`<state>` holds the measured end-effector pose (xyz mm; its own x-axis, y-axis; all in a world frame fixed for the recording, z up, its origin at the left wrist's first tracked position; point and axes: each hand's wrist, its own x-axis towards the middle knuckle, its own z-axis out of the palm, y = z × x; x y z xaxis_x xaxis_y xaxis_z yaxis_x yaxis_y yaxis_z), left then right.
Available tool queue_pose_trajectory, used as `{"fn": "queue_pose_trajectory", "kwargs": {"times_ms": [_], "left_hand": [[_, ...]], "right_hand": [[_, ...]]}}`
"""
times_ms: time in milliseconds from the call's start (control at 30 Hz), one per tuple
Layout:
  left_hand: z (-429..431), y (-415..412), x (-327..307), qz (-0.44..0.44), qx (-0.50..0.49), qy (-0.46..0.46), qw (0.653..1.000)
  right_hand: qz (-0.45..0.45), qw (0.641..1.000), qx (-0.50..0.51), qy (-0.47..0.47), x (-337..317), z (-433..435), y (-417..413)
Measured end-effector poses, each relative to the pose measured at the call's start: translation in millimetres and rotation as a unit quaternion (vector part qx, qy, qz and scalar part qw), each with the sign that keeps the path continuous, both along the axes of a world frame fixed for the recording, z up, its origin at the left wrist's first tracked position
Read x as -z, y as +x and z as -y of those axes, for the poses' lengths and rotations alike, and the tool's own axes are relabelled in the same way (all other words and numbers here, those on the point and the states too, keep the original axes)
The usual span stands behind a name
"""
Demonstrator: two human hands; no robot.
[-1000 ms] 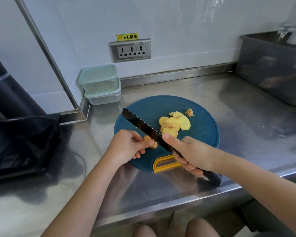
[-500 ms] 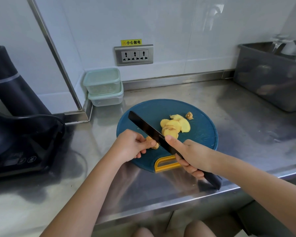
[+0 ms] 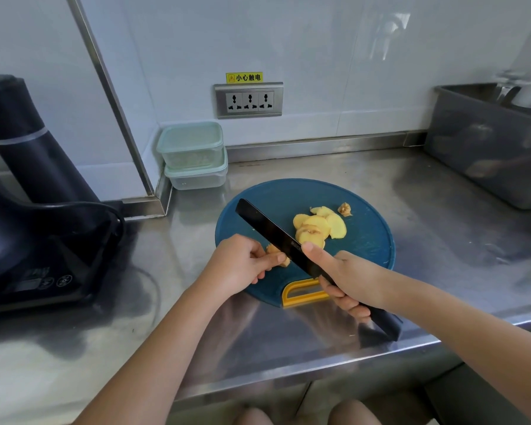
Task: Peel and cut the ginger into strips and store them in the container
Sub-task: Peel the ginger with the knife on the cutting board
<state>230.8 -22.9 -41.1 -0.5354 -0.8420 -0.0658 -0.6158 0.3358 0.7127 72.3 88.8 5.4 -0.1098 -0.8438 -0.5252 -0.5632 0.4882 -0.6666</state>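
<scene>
A round blue cutting board (image 3: 365,234) with a yellow handle lies on the steel counter. My left hand (image 3: 239,263) pinches a small ginger piece (image 3: 281,256) at the board's near left. My right hand (image 3: 347,276) grips a black knife (image 3: 267,228), index finger along the blade, whose edge sits against the ginger piece. A pile of yellow ginger slices (image 3: 319,227) lies mid-board, with a brown peel scrap (image 3: 345,209) behind it. Two stacked clear containers (image 3: 193,157) with pale green lids stand in the back corner.
A black appliance (image 3: 34,228) with a cable fills the left of the counter. A grey bin (image 3: 491,148) stands at the back right. A wall socket strip (image 3: 248,100) is above the containers. The counter's front edge (image 3: 319,369) runs just below my arms.
The view has tilted slightly, so everything sits lower in the picture. Both hands, the knife and the ginger keep almost the same pose on the board.
</scene>
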Motion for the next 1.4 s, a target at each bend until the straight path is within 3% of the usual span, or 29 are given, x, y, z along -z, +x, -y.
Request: {"fn": "queue_pose_trajectory", "kwargs": {"times_ms": [200, 667, 1400], "left_hand": [[3.3, -0.5, -4.5, -0.013, 0.007, 0.065, 0.998], [4.2, -2.2, -7.4, 0.021, 0.04, 0.041, 0.998], [7.2, -2.6, -9.0, 0.037, 0.045, 0.05, 0.997]], "right_hand": [[-0.03, 0.999, -0.03, -0.015, -5.7, 0.6, -5.7], [-0.089, 0.994, -0.062, -0.033, -14.2, 15.1, -7.4], [-0.018, 0.999, -0.022, -0.023, -1.6, 16.2, -5.9]]}}
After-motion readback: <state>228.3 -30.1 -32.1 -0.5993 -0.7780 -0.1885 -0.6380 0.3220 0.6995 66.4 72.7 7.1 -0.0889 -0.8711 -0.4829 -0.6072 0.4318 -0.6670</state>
